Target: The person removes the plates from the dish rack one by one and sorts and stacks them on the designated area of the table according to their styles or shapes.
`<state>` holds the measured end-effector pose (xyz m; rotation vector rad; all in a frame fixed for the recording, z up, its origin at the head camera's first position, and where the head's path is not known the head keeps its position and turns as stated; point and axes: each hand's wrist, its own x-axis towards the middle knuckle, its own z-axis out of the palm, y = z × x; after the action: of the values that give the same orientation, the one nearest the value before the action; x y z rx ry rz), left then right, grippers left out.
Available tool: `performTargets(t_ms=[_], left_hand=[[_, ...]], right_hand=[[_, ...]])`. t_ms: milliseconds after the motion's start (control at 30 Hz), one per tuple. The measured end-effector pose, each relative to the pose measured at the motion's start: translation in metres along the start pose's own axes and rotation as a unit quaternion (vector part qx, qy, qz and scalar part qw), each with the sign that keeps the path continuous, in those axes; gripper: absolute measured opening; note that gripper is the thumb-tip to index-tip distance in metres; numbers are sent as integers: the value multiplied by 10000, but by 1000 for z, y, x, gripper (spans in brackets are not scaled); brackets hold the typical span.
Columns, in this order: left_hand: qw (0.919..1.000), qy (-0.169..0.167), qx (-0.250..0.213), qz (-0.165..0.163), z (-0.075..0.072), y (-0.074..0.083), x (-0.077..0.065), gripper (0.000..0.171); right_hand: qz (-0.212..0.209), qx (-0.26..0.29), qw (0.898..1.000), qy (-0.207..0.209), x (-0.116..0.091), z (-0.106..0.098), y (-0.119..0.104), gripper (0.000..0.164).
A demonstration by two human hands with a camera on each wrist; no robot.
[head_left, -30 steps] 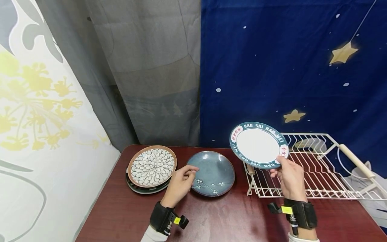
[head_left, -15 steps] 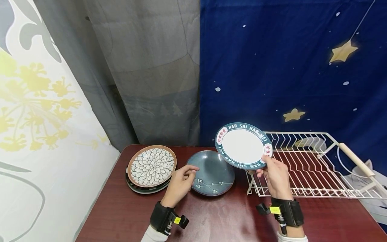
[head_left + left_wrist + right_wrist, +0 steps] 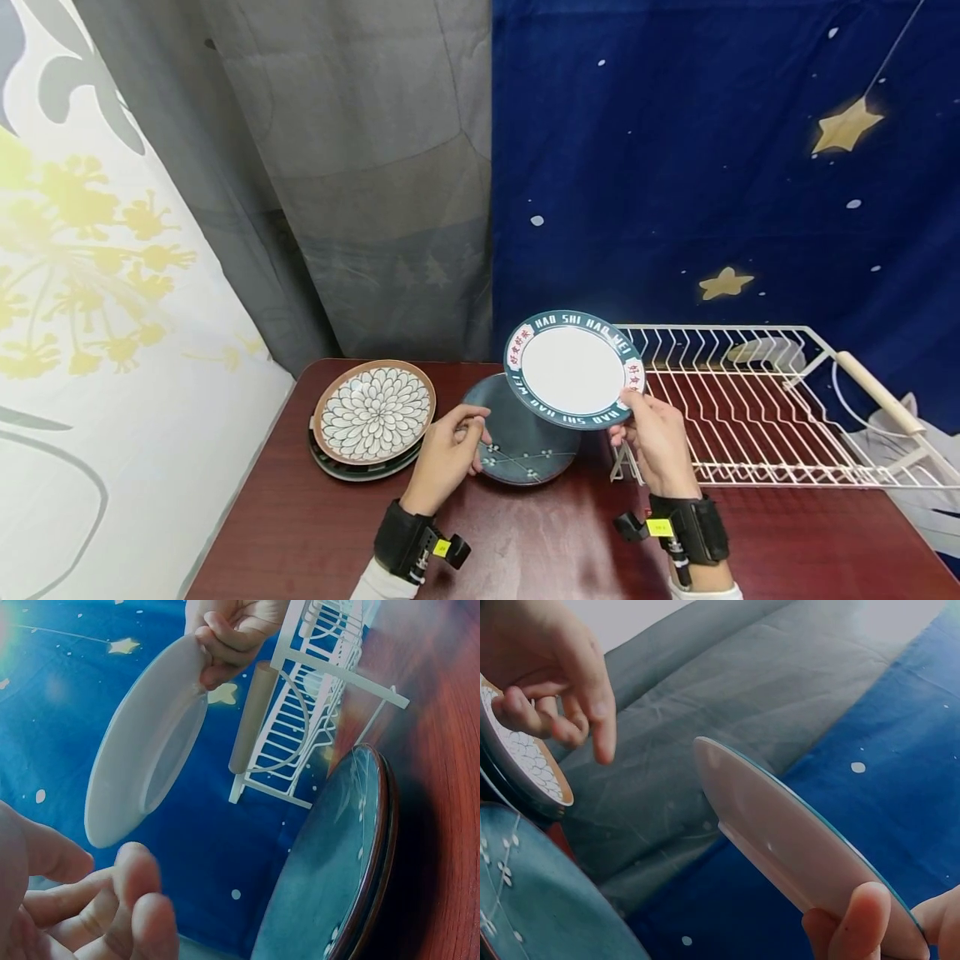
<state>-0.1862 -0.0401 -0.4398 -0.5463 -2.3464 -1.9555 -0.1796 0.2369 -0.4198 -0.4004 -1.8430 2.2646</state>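
Note:
My right hand (image 3: pixel 656 437) pinches the right rim of a white plate (image 3: pixel 573 371) with a teal lettered border, thumb on top and fingers beneath. The plate is tilted and held up over a blue-grey plate (image 3: pixel 525 462) with a blossom pattern, hiding its upper right part. In the left wrist view, the white underside (image 3: pixel 142 742) of the held plate shows, and the blue-grey plate (image 3: pixel 322 855) appears stacked on another. My left hand (image 3: pixel 448 454) hovers at the blue-grey plate's left edge, fingers loosely bent and holding nothing; in the right wrist view, that left hand (image 3: pixel 562 682) is apart from the held plate.
A petal-patterned plate (image 3: pixel 375 412) with a brown rim lies on a darker plate (image 3: pixel 360 472) at the table's left. On the right stands a white wire dish rack (image 3: pixel 750 417) with wooden handles. Curtains (image 3: pixel 390 208) hang behind the red-brown table (image 3: pixel 525 546).
My right hand has carried the white plate left, from beside the rack to over the blue-grey plate. My left hand has stayed nearly still, its fingers spreading slightly.

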Motion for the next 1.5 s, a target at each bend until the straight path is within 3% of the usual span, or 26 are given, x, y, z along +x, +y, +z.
performTargets(t_ms=[367,933,1100,1233,1367,1500], left_hand=[[9998,118,-132,8,-2,10,-1,23],[9976,258,-568,-288,-6,11,3,41],[9966,366,-592,-438,-6,11,3,39],[9946,391,-761,-589,-6,9,4,36],[9929,413,-804,-768,-6,6,4,34],[9931,483,-610,-877,-5,-1,5,35]], right_hand=[[19,-220,9997,-128,-8,13,7,30],[169,-313,9983,-465,-21,36,20,30],[-73,-333,9981,-517,-15,34,36,33],[-420,-357,9963,-654,5,23,67,36],[-503,-735,9937,-673,14,20,83,38],[-594,-1702,9830,-342,-6,33,60,39]])
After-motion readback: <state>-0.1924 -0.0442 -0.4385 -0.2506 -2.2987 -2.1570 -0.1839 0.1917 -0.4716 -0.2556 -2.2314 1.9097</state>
